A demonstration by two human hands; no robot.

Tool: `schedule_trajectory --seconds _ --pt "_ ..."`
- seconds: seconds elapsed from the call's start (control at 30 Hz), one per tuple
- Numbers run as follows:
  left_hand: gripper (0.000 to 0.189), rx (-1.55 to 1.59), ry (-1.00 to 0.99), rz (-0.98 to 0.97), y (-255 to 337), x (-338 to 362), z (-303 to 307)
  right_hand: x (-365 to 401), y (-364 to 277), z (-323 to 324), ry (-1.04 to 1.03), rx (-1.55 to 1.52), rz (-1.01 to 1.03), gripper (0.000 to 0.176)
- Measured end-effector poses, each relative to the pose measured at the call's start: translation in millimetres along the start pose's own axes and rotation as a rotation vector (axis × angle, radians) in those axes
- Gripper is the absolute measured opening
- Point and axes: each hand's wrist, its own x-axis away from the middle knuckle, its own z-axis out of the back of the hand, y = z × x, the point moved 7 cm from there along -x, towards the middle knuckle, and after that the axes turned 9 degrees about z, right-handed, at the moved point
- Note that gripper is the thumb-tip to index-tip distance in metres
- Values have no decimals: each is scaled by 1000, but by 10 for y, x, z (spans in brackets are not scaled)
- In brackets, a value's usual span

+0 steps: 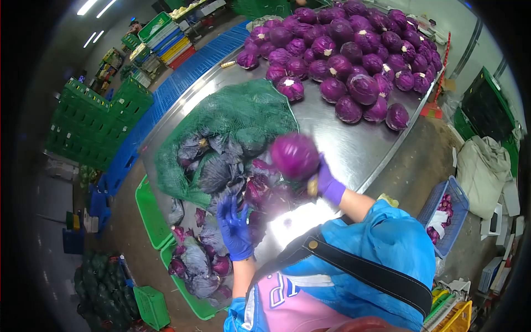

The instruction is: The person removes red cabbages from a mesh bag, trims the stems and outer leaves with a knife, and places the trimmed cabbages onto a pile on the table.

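Observation:
A trimmed red cabbage (295,156), blurred by motion, is above the near part of the metal table. My right hand (332,182), in a purple glove, is closed against the cabbage's right side, with some fingers hidden behind it. A pale, wood-coloured handle end (313,186) shows at that same hand; the rest of it cannot be made out. My left hand (234,229), gloved too, is open with its fingers apart, near dark outer cabbage leaves (220,172). Those leaves and untrimmed heads lie partly inside a green mesh bag (238,105) on the table.
Many trimmed red cabbages (354,61) are heaped at the table's (326,133) far end. A green crate (191,288) holding loose leaves stands below the left edge. A blue basket (462,213) is on the floor at right. Green crates (94,124) are stacked at left.

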Motion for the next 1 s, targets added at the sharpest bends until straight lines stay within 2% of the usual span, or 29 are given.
schedule_trajectory --seconds 0.07,0.1,0.13,0.17,0.2,0.23,0.27,0.3,0.37,0.4,0.43,0.47,0.5,0.57,0.6,0.63,0.7,0.73,0.77,0.83,0.87,0.9,0.97,1.0 --pt "52 -24 4 9 68 107 145 -347 -658 -84 -41 38 296 64" --pt "52 -22 1 6 84 178 208 -282 -934 -356 42 16 318 66" --pt "52 7 63 28 66 250 335 -582 -1264 -204 -105 1 289 64" --pt "52 37 123 50 39 314 474 -693 -1573 -238 -24 45 444 67" --pt "52 96 139 79 -8 367 615 -704 -1807 -294 116 141 474 69" --pt "52 98 137 77 -10 400 621 -789 -2000 -336 126 184 494 73" --pt "55 151 189 103 -50 424 648 -865 -2190 -342 160 155 596 71" --pt "59 205 240 125 -97 439 677 -912 -2277 -337 260 94 573 72" --pt "56 237 204 112 -147 423 647 -1011 -2489 -252 469 153 677 64" --pt "54 252 212 137 -194 399 616 -1121 -2561 -164 461 158 673 64" --pt "52 269 220 164 -236 368 593 -1273 -2623 -236 178 165 679 62" --pt "51 293 193 194 -278 334 561 -1343 -2631 -351 -101 169 675 61" --pt "51 296 201 192 -300 310 542 -1304 -2570 -489 -99 173 667 61" --pt "52 173 148 233 -354 265 455 -1227 -2449 -857 -222 394 766 51" --pt "54 160 134 229 -372 262 453 -1322 -2383 -847 -234 380 739 47" --pt "54 158 144 226 -369 275 464 -1333 -2276 -860 -234 379 728 47" --pt "55 59 136 255 -385 291 411 -1359 -2117 -762 -85 536 757 47" --pt "52 33 177 260 -402 325 397 -1348 -2017 -686 -140 612 649 49" --pt "52 40 192 252 -412 326 404 -1451 -2010 -521 -147 620 634 49" --pt "49 -182 220 344 -500 367 412 -1686 -1904 -81 -15 878 482 54" --pt "47 -205 226 368 -524 360 382 -1628 -1841 -57 -2 1006 409 59" --pt "47 -197 245 370 -549 355 381 -1613 -1764 -5 -3 1015 390 59" --pt "47 -191 195 410 -632 307 357 -1622 -1567 80 20 1262 306 55" --pt "47 -244 173 388 -650 280 351 -1551 -1477 84 14 1213 340 63"
